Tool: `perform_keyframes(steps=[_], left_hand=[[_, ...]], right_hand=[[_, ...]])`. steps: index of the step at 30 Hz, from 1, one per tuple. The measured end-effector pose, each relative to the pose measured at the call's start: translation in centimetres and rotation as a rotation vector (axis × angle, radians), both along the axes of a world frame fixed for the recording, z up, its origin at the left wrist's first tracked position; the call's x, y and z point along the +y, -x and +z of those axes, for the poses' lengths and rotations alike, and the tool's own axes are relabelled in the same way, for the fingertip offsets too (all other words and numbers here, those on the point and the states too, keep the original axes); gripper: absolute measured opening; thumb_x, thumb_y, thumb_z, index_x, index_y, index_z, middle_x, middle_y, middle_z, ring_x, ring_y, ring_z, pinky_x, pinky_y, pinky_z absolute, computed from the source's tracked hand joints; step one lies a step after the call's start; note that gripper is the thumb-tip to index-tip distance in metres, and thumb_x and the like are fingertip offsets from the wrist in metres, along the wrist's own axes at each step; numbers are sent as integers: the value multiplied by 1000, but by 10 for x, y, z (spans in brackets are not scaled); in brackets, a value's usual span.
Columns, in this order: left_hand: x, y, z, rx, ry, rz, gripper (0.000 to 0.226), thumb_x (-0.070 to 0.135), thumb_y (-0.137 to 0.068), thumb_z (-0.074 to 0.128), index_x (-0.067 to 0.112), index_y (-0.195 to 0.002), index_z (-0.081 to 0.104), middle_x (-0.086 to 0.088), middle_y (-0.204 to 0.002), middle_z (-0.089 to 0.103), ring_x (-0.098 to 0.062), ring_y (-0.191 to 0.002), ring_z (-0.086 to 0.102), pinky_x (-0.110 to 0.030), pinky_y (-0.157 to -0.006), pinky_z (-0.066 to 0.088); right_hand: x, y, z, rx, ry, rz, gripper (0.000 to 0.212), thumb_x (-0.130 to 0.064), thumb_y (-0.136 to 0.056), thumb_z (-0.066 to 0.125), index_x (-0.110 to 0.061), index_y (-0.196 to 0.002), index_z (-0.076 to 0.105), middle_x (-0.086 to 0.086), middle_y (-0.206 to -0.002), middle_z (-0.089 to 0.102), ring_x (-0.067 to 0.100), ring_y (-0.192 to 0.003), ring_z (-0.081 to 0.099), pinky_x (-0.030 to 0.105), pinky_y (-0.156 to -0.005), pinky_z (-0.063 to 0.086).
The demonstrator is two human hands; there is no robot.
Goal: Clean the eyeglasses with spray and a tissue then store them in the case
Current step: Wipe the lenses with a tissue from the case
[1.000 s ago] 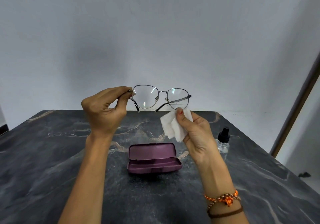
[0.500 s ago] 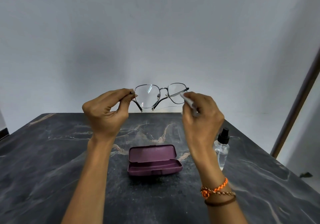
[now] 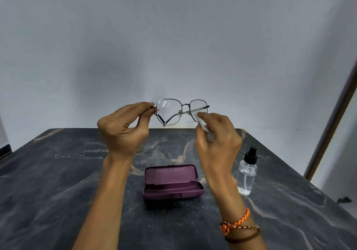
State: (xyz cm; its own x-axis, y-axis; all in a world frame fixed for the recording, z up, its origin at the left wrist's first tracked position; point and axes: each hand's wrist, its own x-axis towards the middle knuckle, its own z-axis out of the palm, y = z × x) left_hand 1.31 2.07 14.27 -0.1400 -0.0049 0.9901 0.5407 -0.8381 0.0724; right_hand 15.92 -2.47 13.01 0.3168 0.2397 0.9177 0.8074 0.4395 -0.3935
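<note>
The left hand (image 3: 123, 130) pinches the eyeglasses (image 3: 181, 111) at the left corner of the frame, with the thumb and first finger squeezed on the hinge. The glasses are held up in the air, above the far part of the dark marble desk (image 3: 58, 182), with the lenses facing the person and the thin arms partly folded behind them. The right hand (image 3: 218, 143) grips a white tissue (image 3: 201, 121) in curled fingers and presses it on the right lens. Only a small bit of the tissue shows past the fingers.

Down on the desk, between the two arms, the purple case (image 3: 172, 182) lies open, its lid tipped back. The little clear spray bottle (image 3: 247, 172) with a black top stands upright just to the right of the case, near the right wrist. That wrist wears an orange bracelet (image 3: 236, 220) and a brown band (image 3: 243, 237). A plain pale wall (image 3: 173, 37) rises behind the desk
</note>
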Motion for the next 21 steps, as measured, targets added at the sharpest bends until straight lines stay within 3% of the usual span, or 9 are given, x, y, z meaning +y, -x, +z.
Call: perform_keyframes(steps=[2, 8, 11, 13, 17, 19, 21], left_hand=[[-1, -1, 0, 7, -6, -1, 10, 2, -75, 69, -9, -75, 70, -15, -75, 68, -12, -66, 61, -9, -69, 46], [1, -1, 0, -24, -30, -26, 11, 1, -75, 69, -11, -77, 69, -9, -84, 61, -6, -74, 58, -7, -71, 46], [1, -3, -1, -13, -38, -10, 12, 1, -75, 69, -11, -76, 69, -14, -79, 66, -11, -68, 63, -9, -71, 46], [1, -4, -1, -12, -39, -5, 12, 1, -75, 69, -11, -76, 69, -18, -76, 68, -16, -68, 63, -10, -70, 47], [5, 0, -1, -71, -51, -31, 14, 2, -76, 69, -11, -79, 69, -11, -85, 62, -8, -72, 61, -7, -72, 47], [9, 2, -4, -108, -47, -48, 15, 3, -77, 69, -11, -81, 68, -11, -86, 62, -7, -76, 60, -7, -73, 47], [14, 4, -7, -159, -25, -82, 17, 7, -79, 69, -10, -83, 68, -11, -86, 64, -2, -76, 63, -10, -71, 49]], right_hand=[[-2, 6, -3, -55, -12, 0, 19, 3, -68, 65, -3, -84, 73, 14, -74, 69, 15, -58, 60, 11, -59, 43], [0, -12, 8, 167, -47, 5, 20, 5, -70, 63, -5, -85, 74, 16, -76, 69, 16, -60, 59, 4, -59, 38], [1, -1, 3, -17, -65, -16, 19, 4, -69, 65, -4, -85, 73, 14, -75, 69, 12, -59, 58, 0, -64, 38], [3, 2, -6, -118, -100, -21, 16, 2, -71, 65, -3, -84, 73, 14, -75, 69, 14, -62, 62, 5, -65, 42], [9, -27, -17, 158, -112, -22, 18, 1, -74, 63, -4, -87, 73, 14, -80, 70, 8, -69, 60, 5, -67, 43], [14, -40, -28, 178, -12, -53, 19, 5, -74, 63, -4, -89, 73, 15, -84, 70, 19, -71, 64, 15, -65, 43], [23, -48, -45, 114, 237, -106, 24, 6, -76, 61, -4, -96, 71, 16, -92, 69, 28, -77, 65, 23, -67, 44]])
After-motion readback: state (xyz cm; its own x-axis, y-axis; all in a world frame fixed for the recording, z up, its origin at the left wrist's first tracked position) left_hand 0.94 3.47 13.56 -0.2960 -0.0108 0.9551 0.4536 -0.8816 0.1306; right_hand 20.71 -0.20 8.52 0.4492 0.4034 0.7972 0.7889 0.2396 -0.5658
